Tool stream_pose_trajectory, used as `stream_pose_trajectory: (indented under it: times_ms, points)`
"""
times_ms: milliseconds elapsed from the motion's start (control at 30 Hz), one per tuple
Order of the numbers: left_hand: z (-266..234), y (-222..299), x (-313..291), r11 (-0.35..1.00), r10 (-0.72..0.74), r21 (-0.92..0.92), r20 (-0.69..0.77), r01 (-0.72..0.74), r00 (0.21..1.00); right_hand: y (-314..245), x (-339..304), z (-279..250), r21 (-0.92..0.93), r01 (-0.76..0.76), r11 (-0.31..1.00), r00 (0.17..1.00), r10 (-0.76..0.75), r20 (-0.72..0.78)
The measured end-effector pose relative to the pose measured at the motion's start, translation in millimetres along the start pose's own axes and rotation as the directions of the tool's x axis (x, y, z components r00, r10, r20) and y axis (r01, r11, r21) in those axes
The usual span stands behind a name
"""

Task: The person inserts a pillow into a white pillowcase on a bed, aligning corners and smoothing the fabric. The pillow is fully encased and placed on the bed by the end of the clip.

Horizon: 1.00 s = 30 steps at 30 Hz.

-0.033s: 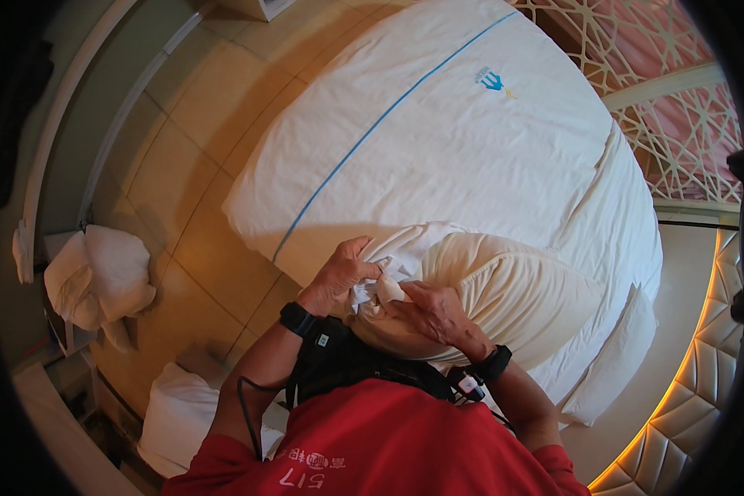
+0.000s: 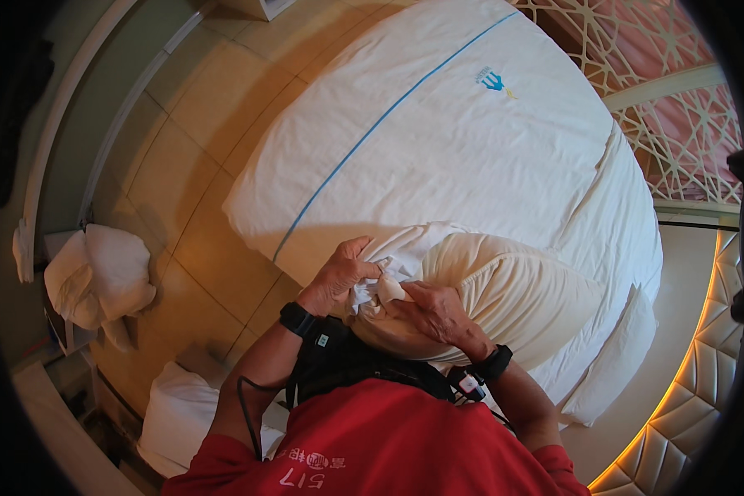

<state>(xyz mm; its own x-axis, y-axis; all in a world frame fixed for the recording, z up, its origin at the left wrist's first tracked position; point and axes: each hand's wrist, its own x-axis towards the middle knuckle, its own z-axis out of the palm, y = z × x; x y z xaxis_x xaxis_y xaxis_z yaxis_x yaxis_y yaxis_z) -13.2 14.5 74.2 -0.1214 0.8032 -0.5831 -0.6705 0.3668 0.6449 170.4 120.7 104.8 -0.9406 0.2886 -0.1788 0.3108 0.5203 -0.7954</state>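
Observation:
A cream pillow (image 2: 512,285) lies on the near edge of the bed, close against my body. Bunched white cloth, which looks like a pillowcase (image 2: 413,242), gathers around the pillow's left end. My left hand (image 2: 339,271) is closed on this white cloth, thumb pointing right. Beside it, my right hand (image 2: 436,312) pinches a pale corner of the pillow next to the cloth's folds. The fingertips of both hands are partly hidden in the fabric. Black bands circle both wrists.
The bed carries a white cover (image 2: 438,149) with a blue stripe. Another white pillow (image 2: 616,360) lies near the padded headboard (image 2: 711,364). White bundled linen (image 2: 99,277) sits at left, and more white bedding (image 2: 178,413) lies lower left. A lattice screen (image 2: 678,124) stands at far right.

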Motion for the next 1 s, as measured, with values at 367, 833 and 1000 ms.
stream_pose_trajectory:
  times_ms: [367,833,1000]
  points:
    - [-2.2,-0.1,1.7,0.982,0.029,0.186,0.017,-0.032,0.999,-9.2,2.4,1.3,-0.196,0.061,0.979,0.998,-0.06,0.011]
    - [2.1,-0.5,-0.1,0.997,0.012,0.08,0.022,-0.013,1.0,-2.8,3.5,2.9,-0.123,-0.029,0.992,0.998,0.021,-0.065]
    - [1.3,-5.2,0.0,0.999,0.046,0.002,-0.103,-0.046,0.994,-2.4,6.3,3.9,-0.022,-0.132,0.991,0.989,0.13,-0.078]
